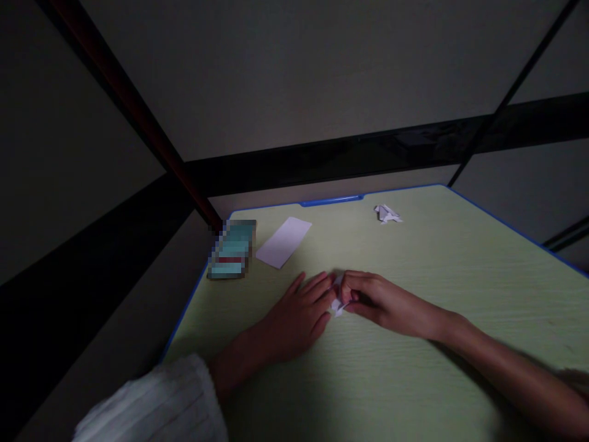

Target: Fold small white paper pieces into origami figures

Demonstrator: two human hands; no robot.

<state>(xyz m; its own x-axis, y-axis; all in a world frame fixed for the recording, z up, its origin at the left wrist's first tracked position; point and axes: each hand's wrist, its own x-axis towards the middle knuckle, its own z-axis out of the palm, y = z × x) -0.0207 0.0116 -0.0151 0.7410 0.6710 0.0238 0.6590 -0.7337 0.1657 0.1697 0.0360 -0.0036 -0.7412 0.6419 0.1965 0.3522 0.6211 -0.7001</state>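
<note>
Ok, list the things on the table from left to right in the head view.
Pixelated teal item → flat white paper → partly hidden folded paper → small folded paper figure.

1 bare left hand (297,319) + 1 bare right hand (378,299), 2 tot. 1 flat rect. white-paper sheet (284,243), 1 angular folded white-paper figure (387,213), 1 small folded white-paper pc. (337,307), 3 tot. Also 1 teal rect. item (232,245), blurred; 1 pale-green wood-grain tabletop (460,258) w/ blue rim; 1 light fabric sleeve (161,405).
</note>
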